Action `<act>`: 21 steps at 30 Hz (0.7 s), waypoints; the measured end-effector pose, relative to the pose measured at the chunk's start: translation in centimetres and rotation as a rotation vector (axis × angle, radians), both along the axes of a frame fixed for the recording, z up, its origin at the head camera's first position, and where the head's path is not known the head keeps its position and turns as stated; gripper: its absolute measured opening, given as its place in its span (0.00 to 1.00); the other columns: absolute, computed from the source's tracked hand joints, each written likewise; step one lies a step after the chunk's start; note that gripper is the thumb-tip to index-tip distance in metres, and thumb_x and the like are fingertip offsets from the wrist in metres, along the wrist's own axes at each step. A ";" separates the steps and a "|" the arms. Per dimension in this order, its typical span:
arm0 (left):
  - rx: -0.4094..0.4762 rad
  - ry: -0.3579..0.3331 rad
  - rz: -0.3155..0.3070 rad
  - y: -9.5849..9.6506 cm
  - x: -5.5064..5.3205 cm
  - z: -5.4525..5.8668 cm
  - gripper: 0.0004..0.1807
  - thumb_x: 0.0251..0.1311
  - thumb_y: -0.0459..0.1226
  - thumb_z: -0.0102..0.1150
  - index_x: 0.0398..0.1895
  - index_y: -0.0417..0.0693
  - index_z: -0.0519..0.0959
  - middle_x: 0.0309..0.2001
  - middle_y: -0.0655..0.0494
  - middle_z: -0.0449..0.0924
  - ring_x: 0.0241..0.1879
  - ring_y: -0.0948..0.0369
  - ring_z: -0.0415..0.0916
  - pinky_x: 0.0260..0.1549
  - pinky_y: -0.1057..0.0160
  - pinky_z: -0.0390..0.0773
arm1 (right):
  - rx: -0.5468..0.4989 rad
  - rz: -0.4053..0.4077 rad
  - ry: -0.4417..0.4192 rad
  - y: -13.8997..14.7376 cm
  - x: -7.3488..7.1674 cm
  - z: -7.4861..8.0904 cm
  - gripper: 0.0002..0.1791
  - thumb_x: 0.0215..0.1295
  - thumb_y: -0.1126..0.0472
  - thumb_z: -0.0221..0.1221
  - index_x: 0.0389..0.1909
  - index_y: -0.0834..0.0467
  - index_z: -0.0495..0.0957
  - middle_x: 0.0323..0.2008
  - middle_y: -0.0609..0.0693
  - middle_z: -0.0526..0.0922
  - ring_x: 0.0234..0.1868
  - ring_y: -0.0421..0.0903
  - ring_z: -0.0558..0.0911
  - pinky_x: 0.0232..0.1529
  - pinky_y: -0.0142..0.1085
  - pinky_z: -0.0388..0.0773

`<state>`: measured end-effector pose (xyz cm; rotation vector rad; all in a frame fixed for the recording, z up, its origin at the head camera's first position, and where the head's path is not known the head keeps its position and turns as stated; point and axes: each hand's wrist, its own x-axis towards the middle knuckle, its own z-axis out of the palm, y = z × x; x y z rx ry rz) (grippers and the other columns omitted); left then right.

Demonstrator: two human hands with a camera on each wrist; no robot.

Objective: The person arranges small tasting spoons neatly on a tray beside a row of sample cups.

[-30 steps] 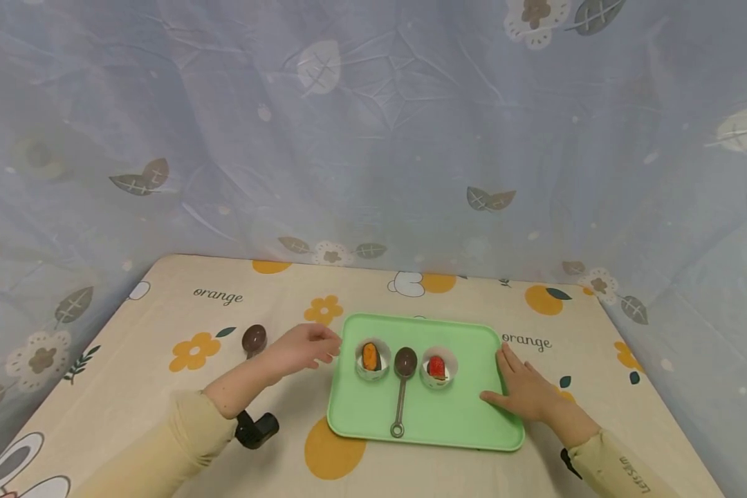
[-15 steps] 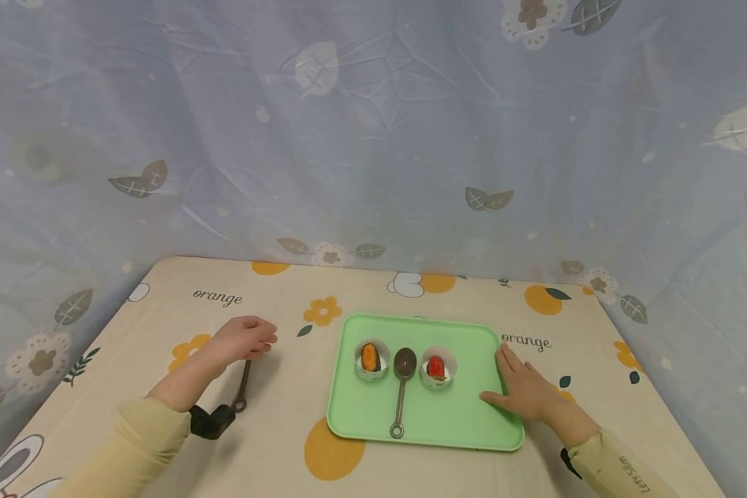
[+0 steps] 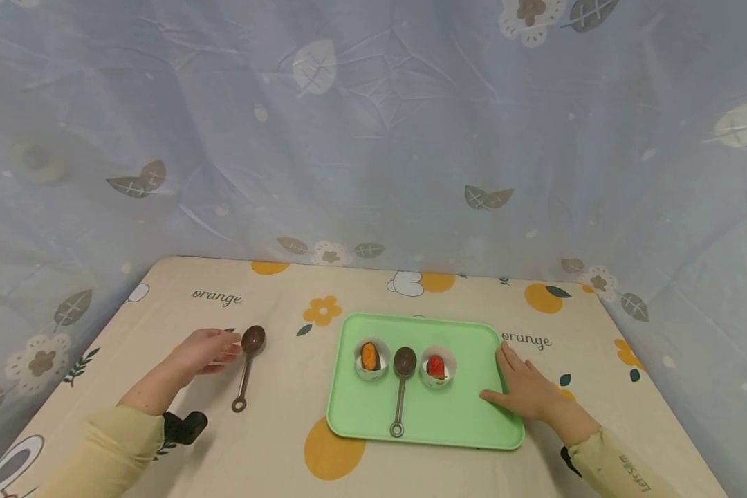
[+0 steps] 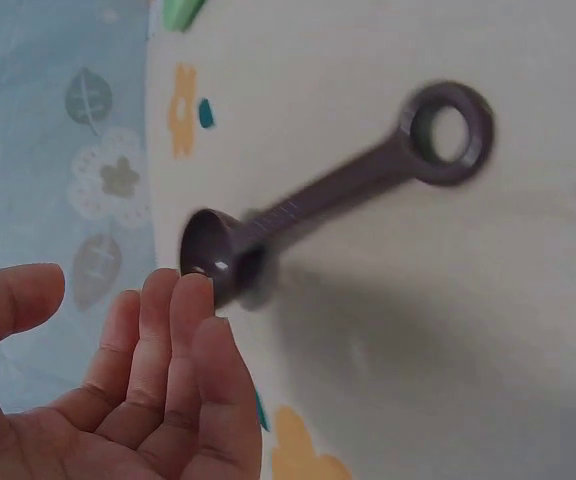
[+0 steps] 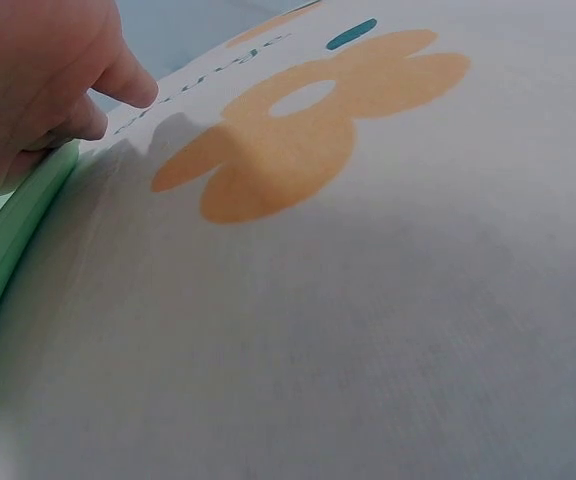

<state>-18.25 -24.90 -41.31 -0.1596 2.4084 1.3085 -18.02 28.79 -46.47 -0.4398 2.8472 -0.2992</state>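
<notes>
Fingers [image 4: 153, 360] of the left hand [image 3: 208, 351] sit close together, slightly bent and ungripping, thumb apart; their tips are at the bowl of the left spoon [image 3: 245, 369] on the surface [image 3: 286, 449], contact hard to tell. The right hand [image 3: 526, 391] rests on the right edge of the green tray [image 3: 467, 418], thumb spread. "orange" is printed twice on the surface; lettering on the right sleeve [image 3: 622, 467] seems to read "Let'sSlim". The tray's spoon [image 3: 401, 398] lies between two cups [image 3: 372, 376], their walls partly hiding an orange-topped piece [image 3: 369, 356] and a red-topped piece [image 3: 436, 366]. The right wrist view cuts off that hand.
</notes>
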 end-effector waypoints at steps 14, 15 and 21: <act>-0.040 -0.125 0.087 -0.4 -0.8 -2.6 0.23 0.64 0.41 0.45 0.48 0.26 0.68 0.35 0.46 0.79 0.31 0.64 0.76 0.32 0.67 0.78 | 0.004 0.002 0.013 0.1 -0.1 -0.2 0.55 0.58 0.34 0.52 0.69 0.72 0.45 0.71 0.68 0.44 0.71 0.64 0.49 0.68 0.61 0.50; -0.046 -0.131 0.090 -0.3 -0.9 -2.7 0.23 0.63 0.41 0.46 0.49 0.25 0.67 0.36 0.45 0.79 0.31 0.64 0.76 0.31 0.67 0.79 | 0.004 0.002 0.013 0.2 -0.2 -0.3 0.55 0.58 0.33 0.52 0.69 0.72 0.45 0.71 0.68 0.44 0.71 0.64 0.49 0.68 0.61 0.49; -0.075 -0.113 0.089 0.3 -0.9 -3.0 0.21 0.61 0.38 0.48 0.47 0.25 0.72 0.33 0.47 0.79 0.29 0.64 0.76 0.30 0.68 0.80 | 0.004 0.002 0.006 0.2 -0.2 -0.3 0.56 0.58 0.33 0.51 0.69 0.72 0.44 0.71 0.69 0.44 0.71 0.65 0.48 0.68 0.61 0.48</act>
